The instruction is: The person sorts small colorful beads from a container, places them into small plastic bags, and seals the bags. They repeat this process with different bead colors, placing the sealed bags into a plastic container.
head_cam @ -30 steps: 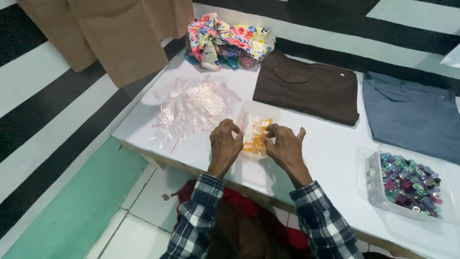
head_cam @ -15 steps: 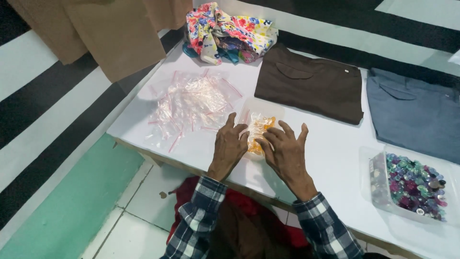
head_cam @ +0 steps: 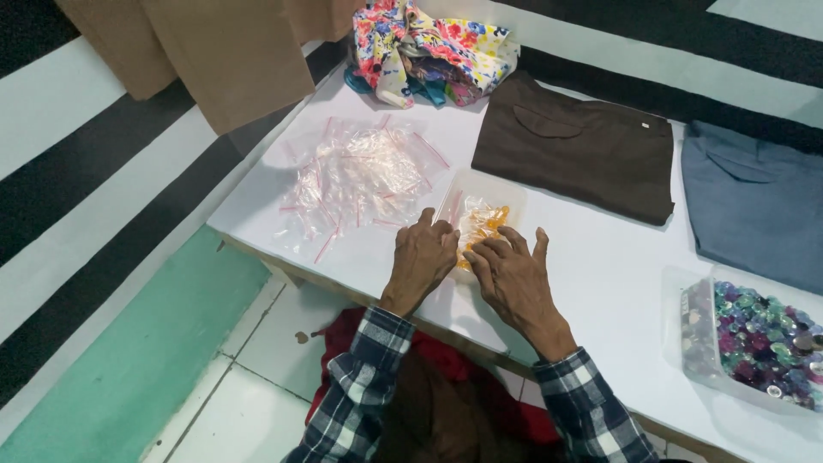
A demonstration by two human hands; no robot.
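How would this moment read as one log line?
left hand: on small clear zip bag of orange pieces | right hand: same | white table

Clear zip bags [head_cam: 356, 176], bead tub [head_cam: 754, 343]

A small garment workroom: folded brown shirt [head_cam: 576, 146] and floral cloth [head_cam: 433, 47] on a white table [head_cam: 617, 274]; beads tray [head_cam: 754, 343].

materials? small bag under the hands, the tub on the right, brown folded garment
Small bag: thin clear plastic film, glossy and crinkled, orange pieces showing through. Tub: clear rigid plastic by the look, beads visible through its wall. Brown garment: matte woven cloth, probably cotton or a blend; soft folds, no shine.
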